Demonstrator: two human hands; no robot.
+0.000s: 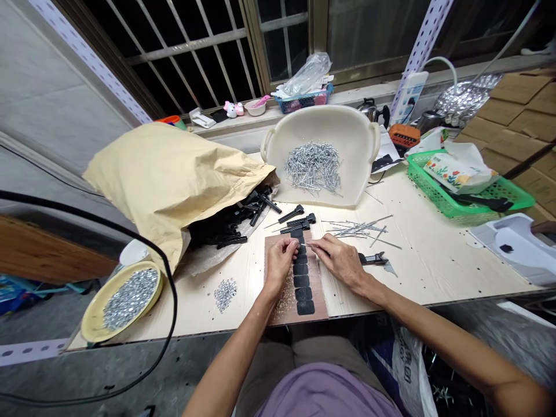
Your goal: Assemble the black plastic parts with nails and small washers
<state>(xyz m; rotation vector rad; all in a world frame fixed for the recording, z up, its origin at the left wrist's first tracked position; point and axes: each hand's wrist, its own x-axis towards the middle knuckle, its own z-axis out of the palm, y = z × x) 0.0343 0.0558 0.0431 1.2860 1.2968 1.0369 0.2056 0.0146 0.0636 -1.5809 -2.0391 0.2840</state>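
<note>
My left hand (280,260) is pinched over the brown board (319,295), its fingertips closed on a small piece I cannot name beside the row of black plastic clips (302,278). From the right, my right hand (339,259) comes in holding a thin metal pin (307,245) whose tip points at the left fingers. Both hands meet near the top of the clip row. Loose pins (360,230) lie just beyond the right hand. One black clip (373,259) rests by my right wrist.
A tan paper sack (165,174) spills black clips at the left. A cream tub (319,159) holds a heap of pins. A yellow dish (124,301) of small silver parts sits front left, with a little pile (225,292) near it. A green basket (469,194) stands right.
</note>
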